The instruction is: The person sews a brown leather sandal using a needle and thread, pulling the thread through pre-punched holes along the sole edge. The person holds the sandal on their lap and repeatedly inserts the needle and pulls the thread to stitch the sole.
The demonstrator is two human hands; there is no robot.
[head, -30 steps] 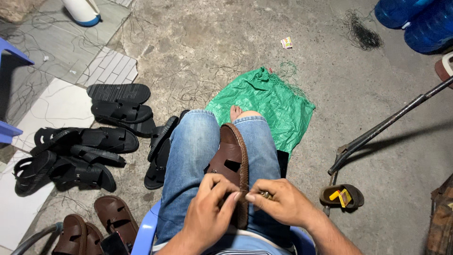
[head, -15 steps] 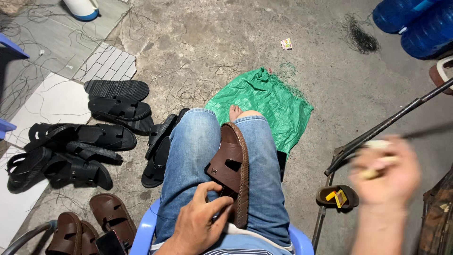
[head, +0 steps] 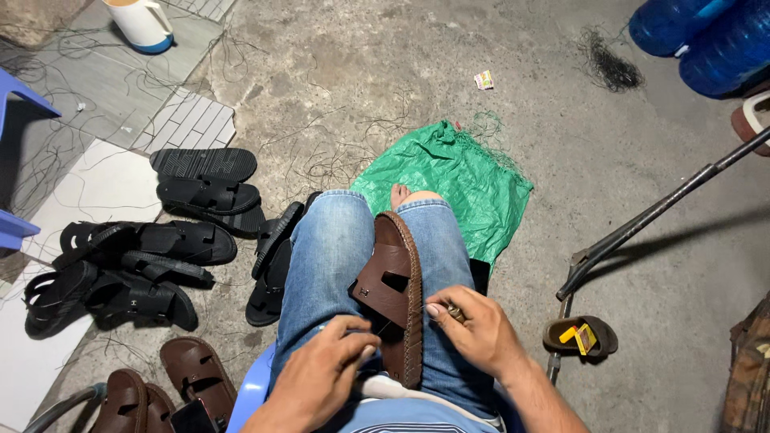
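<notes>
A brown sandal [head: 395, 293] with a stitched rim lies along my lap, on my jeans. My left hand [head: 325, 370] rests against its near left side and grips it there. My right hand [head: 473, 329] is at the sandal's right edge, fingers pinched on a small needle [head: 454, 312] with a thin thread running across to the sandal. My bare foot [head: 405, 195] rests on a green plastic sack [head: 465, 172] on the concrete floor.
Several black sandals [head: 152, 240] are piled on the floor to the left, brown sandals [head: 160, 389] at the lower left. A metal bar [head: 658, 212] slants across at the right above a small dish [head: 579, 337]. Blue water jugs [head: 706, 40] stand top right, a white jug [head: 144, 22] top left.
My right hand swung out to the right, pulling away from the sandal, and has come back to its right edge. The left hand stayed on the sandal.
</notes>
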